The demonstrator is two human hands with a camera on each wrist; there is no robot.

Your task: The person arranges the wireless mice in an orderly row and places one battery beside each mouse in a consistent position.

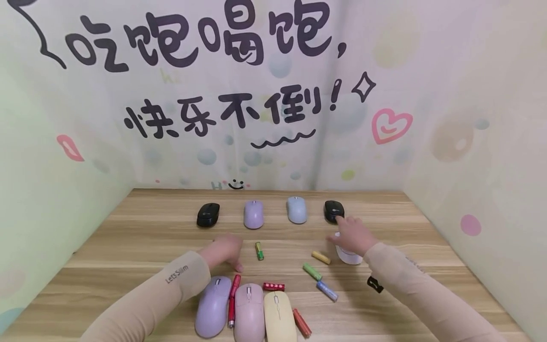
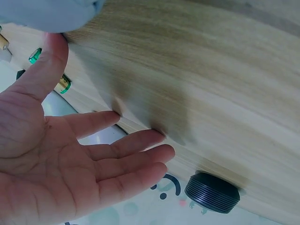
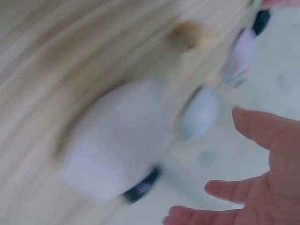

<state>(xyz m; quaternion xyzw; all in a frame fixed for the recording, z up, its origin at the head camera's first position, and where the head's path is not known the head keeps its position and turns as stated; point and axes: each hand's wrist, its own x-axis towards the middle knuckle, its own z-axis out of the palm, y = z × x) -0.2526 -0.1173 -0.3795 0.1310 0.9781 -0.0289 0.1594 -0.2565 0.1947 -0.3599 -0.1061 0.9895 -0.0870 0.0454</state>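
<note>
- White mouse [image 1: 349, 257] sits right of centre on the wooden table [image 1: 145, 228], partly hidden beneath a person's right hand [image 1: 354, 235].
- The right hand is spread wide and appears to hold nothing; the blurred wrist view leaves contact unclear. Its fingertips reach close to the far-right black mouse [image 1: 333, 210], which a careless reach could knock out of the far row.
- The white shell looks smooth and could slip away if pinched off-centre.
- The left hand [image 1: 224, 249], fingers extended and holding nothing, is low over the table left of a green-and-yellow battery [image 1: 259, 251]; a sideways sweep might set that cell rolling.
- Yellow [image 1: 321, 257], green [image 1: 312, 271] and blue [image 1: 326, 291] batteries lie loose left of the white mouse, liable to scatter if it is pushed left.
- A small black piece [image 1: 375, 284] lies beside the right sleeve [image 1: 419, 289], where a dragging forearm could shift it.
</note>
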